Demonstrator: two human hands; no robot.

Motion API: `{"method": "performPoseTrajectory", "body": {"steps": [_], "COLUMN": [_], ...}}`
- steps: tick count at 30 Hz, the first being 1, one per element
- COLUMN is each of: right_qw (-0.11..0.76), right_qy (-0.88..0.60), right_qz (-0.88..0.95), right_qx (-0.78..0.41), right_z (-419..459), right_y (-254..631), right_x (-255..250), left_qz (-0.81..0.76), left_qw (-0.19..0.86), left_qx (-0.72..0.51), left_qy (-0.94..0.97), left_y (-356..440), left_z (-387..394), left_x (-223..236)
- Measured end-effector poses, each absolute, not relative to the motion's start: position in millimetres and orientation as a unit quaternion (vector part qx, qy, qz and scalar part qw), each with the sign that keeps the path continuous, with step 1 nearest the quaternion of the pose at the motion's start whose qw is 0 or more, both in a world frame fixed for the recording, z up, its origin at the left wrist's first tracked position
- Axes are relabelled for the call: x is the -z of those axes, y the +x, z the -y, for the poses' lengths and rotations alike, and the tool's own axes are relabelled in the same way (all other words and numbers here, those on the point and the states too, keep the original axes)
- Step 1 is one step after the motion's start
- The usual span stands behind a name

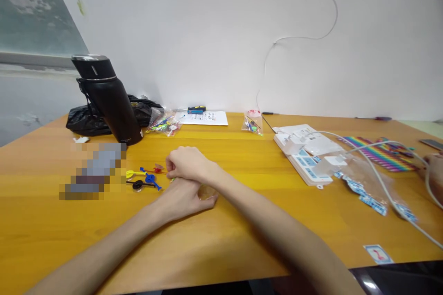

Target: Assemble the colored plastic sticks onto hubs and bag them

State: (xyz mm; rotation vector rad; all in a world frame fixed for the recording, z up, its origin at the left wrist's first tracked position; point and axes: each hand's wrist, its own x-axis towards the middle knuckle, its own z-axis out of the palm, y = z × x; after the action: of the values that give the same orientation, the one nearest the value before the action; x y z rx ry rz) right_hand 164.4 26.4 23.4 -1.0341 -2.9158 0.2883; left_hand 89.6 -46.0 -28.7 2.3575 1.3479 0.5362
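Note:
My right hand (188, 162) crosses over my left hand (183, 197), its fingers curled beside a red plastic pointer piece (158, 170). What those fingers hold, if anything, is hidden. My left hand rests low at the table, its thumb stretched out past a piece of clear plastic (206, 192); its other fingers are covered by my right wrist. Left of both hands lie a blue arrow-shaped pointer (150, 179), a yellow pointer (130, 174) and a black pointer (137, 185), each with a round middle.
A black bottle (112, 106) stands before a black plastic bag (81, 120). Behind are small bagged parts (165, 123), a screwdriver (196, 110) and another bag (252, 123). On the right are a power strip (304, 166), a white cable (377, 177) and another person's hand (434, 170).

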Motion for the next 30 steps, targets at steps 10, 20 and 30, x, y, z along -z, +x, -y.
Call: {"method": "performPoseTrajectory", "body": {"steps": [10, 20, 30], "right_qw": [0.206, 0.356, 0.295], "right_qy": [-0.298, -0.281, -0.329], "right_qz": [0.922, 0.859, 0.867], "right_qx": [-0.139, -0.237, -0.231], "right_z": [-47, -42, -37], "right_y": [190, 276, 316], "right_x": [-52, -138, -156], "left_qz": [-0.478, -0.497, -0.505], "left_qw": [0.175, 0.244, 0.122], "left_qx": [-0.28, -0.327, -0.164], "left_qy": [0.814, 0.766, 0.839], "left_y": [86, 85, 66], "left_z": [38, 37, 32], "left_x": [27, 13, 17]}}
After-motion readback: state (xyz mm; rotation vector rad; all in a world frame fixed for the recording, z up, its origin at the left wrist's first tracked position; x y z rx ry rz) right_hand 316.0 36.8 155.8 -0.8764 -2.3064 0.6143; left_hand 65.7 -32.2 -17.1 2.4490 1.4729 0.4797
